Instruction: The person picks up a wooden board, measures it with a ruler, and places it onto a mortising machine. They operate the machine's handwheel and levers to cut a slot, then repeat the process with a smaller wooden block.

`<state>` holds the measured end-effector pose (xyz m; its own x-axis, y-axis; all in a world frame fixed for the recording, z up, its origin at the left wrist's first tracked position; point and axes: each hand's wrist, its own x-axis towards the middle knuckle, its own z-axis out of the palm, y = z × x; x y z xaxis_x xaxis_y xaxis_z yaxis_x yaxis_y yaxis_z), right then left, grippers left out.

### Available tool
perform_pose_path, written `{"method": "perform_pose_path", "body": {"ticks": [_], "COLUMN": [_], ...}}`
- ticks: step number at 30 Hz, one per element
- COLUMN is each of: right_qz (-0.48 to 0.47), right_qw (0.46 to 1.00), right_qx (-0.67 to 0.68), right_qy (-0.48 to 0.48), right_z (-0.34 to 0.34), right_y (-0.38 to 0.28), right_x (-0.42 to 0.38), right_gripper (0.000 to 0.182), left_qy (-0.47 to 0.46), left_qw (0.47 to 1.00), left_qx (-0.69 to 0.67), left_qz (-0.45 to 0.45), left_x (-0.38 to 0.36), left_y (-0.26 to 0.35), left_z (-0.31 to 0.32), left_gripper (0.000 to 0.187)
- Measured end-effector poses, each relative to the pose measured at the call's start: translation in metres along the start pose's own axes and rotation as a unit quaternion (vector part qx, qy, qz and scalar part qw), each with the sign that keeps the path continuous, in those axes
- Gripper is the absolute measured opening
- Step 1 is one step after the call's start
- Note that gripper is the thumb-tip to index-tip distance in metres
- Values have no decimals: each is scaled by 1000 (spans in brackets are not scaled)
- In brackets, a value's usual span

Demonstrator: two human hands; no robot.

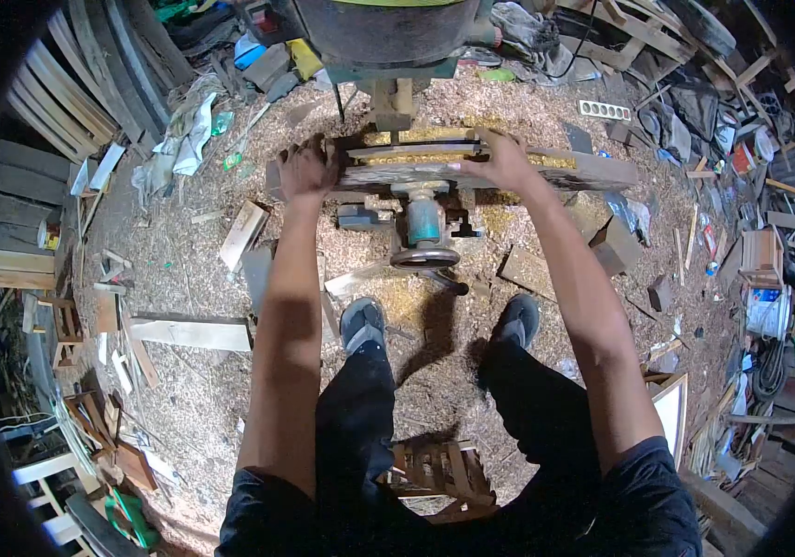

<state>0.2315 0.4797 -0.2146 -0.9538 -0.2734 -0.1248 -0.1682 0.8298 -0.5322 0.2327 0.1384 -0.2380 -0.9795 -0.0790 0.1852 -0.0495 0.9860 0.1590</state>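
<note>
A narrow wooden board (416,149) runs crosswise between my two hands, under the dark lower part of a machine that looks like a band saw (393,37). It rests on a long, worn slab (592,170) sprinkled with yellow sawdust. My left hand (306,167) is closed at the board's left end, its fingers dark and partly in shadow. My right hand (504,162) grips the right end, thumb on the near side and fingers over the top. Between the hands, the saw's guide post (392,104) comes down close to the board's far edge.
Below the slab is a teal mount (423,221) with a metal handwheel (425,257). Wood shavings and offcuts cover the floor around my shoes (363,323). Curved planks (68,88) lean at the left; a white power strip (605,110) lies at the right.
</note>
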Motion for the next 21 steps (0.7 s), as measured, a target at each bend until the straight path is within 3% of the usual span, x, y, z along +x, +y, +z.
{"method": "perform_pose_path", "body": {"ticks": [3,9,12,15,18,21], "right_qz": [-110,-50,-67,-80,-88,-76], "right_qw": [957,955,952,950,951,952], "right_qx": [-212,-226,-224,-211,-201,-207], "right_qy": [167,184,199,215,218,210], "right_z": [8,-2,-5,-5,4,7], "right_y": [14,61,59,54,45,37], "right_x": [-30,-53,-49,-42,-36,-35], "right_gripper": [92,76,71,71,70,71], "left_qy": [5,-29,77,-35,-60,81], "left_qw": [999,988,978,987,990,982], "left_qx": [-30,-9,-16,-60,-23,-36], "left_qz": [17,154,191,143,123,169], "left_x": [-5,-21,-23,-24,-25,-22], "left_y": [-10,-34,-44,-35,-37,-51], "left_z": [3,-15,-3,-24,-36,-17], "left_gripper": [61,91,85,78,72,68]}}
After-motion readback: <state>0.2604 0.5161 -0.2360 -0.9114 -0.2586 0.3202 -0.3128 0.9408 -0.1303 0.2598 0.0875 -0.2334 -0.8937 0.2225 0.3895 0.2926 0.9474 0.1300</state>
